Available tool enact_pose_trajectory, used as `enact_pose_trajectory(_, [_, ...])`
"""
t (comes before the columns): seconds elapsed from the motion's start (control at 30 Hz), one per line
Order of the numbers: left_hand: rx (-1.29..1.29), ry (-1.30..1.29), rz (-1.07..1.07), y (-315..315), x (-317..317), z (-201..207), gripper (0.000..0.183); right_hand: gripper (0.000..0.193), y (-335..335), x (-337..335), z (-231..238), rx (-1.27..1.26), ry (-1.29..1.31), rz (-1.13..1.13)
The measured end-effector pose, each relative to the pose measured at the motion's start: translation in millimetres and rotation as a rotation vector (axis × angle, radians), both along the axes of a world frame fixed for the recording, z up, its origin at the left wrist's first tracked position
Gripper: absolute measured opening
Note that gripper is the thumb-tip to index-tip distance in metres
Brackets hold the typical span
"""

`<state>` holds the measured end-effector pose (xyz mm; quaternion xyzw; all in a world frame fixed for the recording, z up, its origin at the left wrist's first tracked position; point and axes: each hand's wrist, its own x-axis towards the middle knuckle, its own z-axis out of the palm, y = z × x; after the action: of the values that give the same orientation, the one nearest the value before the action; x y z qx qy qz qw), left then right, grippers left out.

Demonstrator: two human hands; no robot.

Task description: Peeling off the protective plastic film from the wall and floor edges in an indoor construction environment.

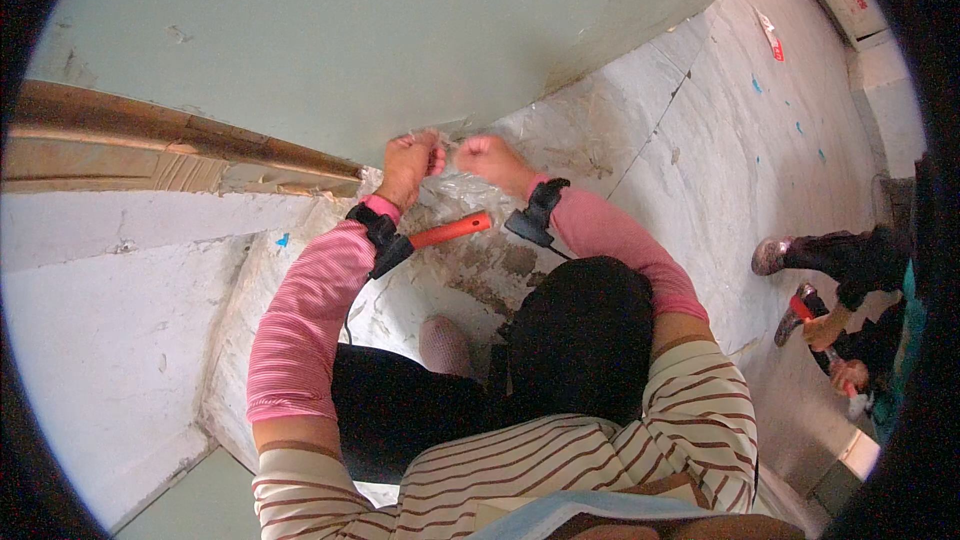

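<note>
My left hand [408,166] is closed, fingers curled in a pinch, low against the pale green panel. Close to its right, my right hand [488,160] is closed too, its fingertips turned toward the left one. Shiny, see-through scraps like thin plastic film [462,187] lie on the floor under and between the hands. Whether the fingers hold a piece of it is too small and blurred to tell. A tool's red handle [452,229] with a hole in its end lies just below my hands; its other end is hidden behind the black device on my left wrist.
The pale green panel [330,30] rises directly ahead, with brown wooden trim [190,135] along the left. Marble-like flooring [700,170] has blue bits and a red-and-white wrapper [770,38]. At right, a crouching person's hands [828,330] hold a red-handled tool [801,307].
</note>
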<state>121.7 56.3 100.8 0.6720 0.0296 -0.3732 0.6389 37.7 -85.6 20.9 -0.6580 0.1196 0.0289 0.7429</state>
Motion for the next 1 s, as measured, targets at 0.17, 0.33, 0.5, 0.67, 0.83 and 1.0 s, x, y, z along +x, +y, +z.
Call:
enact_pose_trajectory(0.17, [-0.012, -0.057, -0.066, 12, 3, -5, 0.019, 0.022, 20, -46, -4, 0.036, 0.252, 0.199])
enact_pose_trajectory(0.33, [-0.020, -0.073, -0.057, 13, -1, 0, 0.021, 0.043, 9, -2, 41, 0.369, 0.254, 0.025])
enact_pose_trajectory(0.5, [0.011, -0.069, 0.000, 3, -11, -4, 0.022, 0.025, 14, 26, 35, 0.489, 0.158, 0.027])
enact_pose_trajectory(0.67, [0.163, -0.147, -0.159, 20, -19, -34, 0.023, 0.017, 18, 9, 4, 0.427, 0.146, 0.063])
enact_pose_trajectory(0.83, [0.214, 0.177, -0.417, 34, -55, -64, 0.024, 0.021, 22, -48, -25, 0.244, 0.324, 0.195])
enact_pose_trajectory(1.0, [0.205, 0.134, -0.501, 41, -50, -51, 0.019, 0.033, 23, -15, 26, 0.049, 0.162, 0.049])
